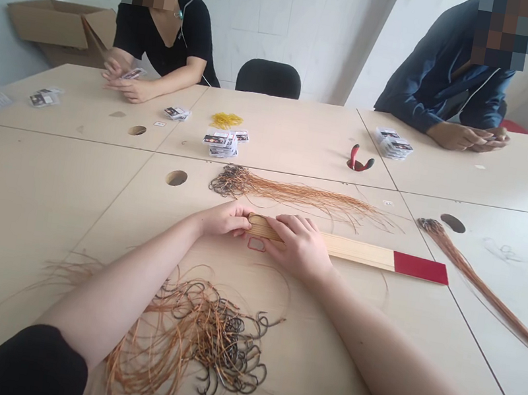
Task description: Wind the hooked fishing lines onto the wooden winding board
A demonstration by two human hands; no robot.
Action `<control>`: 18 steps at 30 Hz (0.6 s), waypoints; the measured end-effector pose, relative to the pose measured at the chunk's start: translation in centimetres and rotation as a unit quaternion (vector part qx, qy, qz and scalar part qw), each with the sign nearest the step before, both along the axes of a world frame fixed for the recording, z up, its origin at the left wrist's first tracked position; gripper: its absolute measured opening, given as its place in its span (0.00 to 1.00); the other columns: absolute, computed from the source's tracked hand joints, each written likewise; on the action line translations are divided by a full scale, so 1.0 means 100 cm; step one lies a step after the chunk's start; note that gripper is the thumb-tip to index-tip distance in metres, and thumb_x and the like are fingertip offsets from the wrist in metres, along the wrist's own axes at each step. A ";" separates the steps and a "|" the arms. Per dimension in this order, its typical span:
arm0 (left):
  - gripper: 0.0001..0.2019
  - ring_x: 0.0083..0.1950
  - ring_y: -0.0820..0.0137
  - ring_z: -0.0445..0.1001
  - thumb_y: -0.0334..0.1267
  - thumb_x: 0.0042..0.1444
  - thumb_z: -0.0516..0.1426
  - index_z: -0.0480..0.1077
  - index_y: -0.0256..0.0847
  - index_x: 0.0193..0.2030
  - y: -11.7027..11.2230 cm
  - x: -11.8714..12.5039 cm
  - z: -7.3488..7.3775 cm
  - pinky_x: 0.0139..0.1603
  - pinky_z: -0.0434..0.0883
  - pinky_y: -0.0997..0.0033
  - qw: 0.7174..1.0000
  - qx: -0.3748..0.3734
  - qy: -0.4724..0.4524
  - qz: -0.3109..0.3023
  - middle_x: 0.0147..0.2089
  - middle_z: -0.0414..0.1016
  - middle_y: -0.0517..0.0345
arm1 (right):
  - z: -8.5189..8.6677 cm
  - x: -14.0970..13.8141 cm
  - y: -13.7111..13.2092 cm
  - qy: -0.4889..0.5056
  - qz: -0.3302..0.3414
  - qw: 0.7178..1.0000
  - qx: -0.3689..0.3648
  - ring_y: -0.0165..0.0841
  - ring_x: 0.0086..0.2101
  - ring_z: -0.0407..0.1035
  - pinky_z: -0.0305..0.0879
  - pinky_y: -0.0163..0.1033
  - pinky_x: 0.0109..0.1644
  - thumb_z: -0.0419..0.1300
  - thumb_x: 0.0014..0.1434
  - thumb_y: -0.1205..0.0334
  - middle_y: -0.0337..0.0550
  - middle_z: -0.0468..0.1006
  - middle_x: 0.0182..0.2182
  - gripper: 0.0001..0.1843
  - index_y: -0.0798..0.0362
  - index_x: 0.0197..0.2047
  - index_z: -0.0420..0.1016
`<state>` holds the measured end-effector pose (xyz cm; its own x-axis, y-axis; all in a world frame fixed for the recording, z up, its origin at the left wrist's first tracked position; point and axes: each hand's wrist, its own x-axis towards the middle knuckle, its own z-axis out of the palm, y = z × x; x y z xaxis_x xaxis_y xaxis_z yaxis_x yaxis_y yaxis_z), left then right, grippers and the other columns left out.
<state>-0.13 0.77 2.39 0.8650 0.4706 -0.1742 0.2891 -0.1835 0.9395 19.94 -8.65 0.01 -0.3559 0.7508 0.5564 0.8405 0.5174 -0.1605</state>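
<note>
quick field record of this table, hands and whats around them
left hand: grips the left end of a flat wooden board
right hand: closes over the same board, beside orange line wrapped round it
things: tangled pile of dark hooks on orange lines below the arms; similar bundle beyond the board
rest: co-worker's hands; another co-worker's hands; stacked small packets; yellow rubber bands; cardboard box
</note>
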 end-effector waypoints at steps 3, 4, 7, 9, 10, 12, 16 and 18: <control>0.06 0.20 0.79 0.60 0.33 0.51 0.51 0.67 0.34 0.31 0.000 0.000 0.000 0.22 0.57 0.79 1.000 0.004 0.003 0.003 0.22 0.66 0.62 | 0.000 0.000 0.000 0.001 0.002 1.000 0.001 0.36 0.41 0.66 0.59 0.42 0.46 0.53 0.61 0.52 0.48 0.74 0.41 0.19 0.53 0.50 0.70; 0.06 0.20 0.79 0.60 0.33 0.51 0.51 0.67 0.34 0.31 0.000 0.000 0.000 0.22 0.57 0.79 1.000 0.005 0.004 0.003 0.22 0.66 0.62 | 0.000 0.000 0.000 0.000 0.003 1.000 0.001 0.36 0.41 0.66 0.59 0.42 0.46 0.53 0.61 0.52 0.48 0.74 0.41 0.19 0.54 0.50 0.70; 0.06 0.20 0.79 0.60 0.33 0.51 0.50 0.67 0.34 0.31 0.000 0.000 0.000 0.22 0.58 0.79 1.000 0.006 0.005 0.000 0.21 0.66 0.62 | -0.001 0.000 0.001 -0.001 0.005 1.000 0.005 0.36 0.41 0.66 0.59 0.42 0.46 0.52 0.61 0.53 0.48 0.74 0.41 0.18 0.54 0.49 0.71; 0.06 0.20 0.79 0.60 0.33 0.51 0.50 0.66 0.35 0.30 0.000 0.001 0.000 0.23 0.58 0.79 1.000 0.007 0.008 0.000 0.21 0.66 0.63 | -0.002 0.001 0.001 0.000 0.005 1.000 0.009 0.36 0.41 0.66 0.59 0.41 0.46 0.53 0.60 0.55 0.47 0.74 0.41 0.17 0.54 0.50 0.70; 0.06 0.20 0.79 0.60 0.33 0.51 0.50 0.66 0.35 0.30 0.000 0.001 0.000 0.23 0.58 0.79 1.000 0.008 0.009 0.001 0.21 0.65 0.63 | -0.002 0.000 0.001 0.000 0.003 1.000 0.009 0.36 0.41 0.66 0.59 0.41 0.46 0.54 0.60 0.55 0.47 0.74 0.41 0.17 0.54 0.50 0.70; 0.06 0.21 0.79 0.61 0.33 0.52 0.50 0.66 0.35 0.30 0.000 0.001 0.000 0.23 0.58 0.79 1.000 0.008 0.011 0.003 0.21 0.65 0.63 | -0.001 0.000 0.001 -0.004 0.000 1.000 0.006 0.36 0.41 0.66 0.59 0.41 0.46 0.55 0.59 0.55 0.47 0.73 0.41 0.17 0.53 0.49 0.70; 0.06 0.21 0.79 0.60 0.33 0.51 0.50 0.67 0.35 0.32 0.000 0.002 0.000 0.23 0.58 0.79 1.000 -0.001 0.007 0.001 0.21 0.65 0.64 | 0.001 0.000 0.001 -0.015 -0.005 1.000 -0.005 0.36 0.40 0.66 0.59 0.41 0.46 0.55 0.59 0.55 0.47 0.73 0.41 0.17 0.54 0.49 0.70; 0.06 0.21 0.79 0.60 0.33 0.51 0.50 0.67 0.35 0.32 0.000 0.002 0.000 0.23 0.58 0.79 1.000 -0.005 0.004 0.000 0.21 0.65 0.64 | 0.001 -0.001 0.000 -0.017 -0.004 1.000 -0.006 0.36 0.40 0.66 0.58 0.41 0.45 0.55 0.59 0.54 0.48 0.73 0.41 0.18 0.54 0.49 0.70</control>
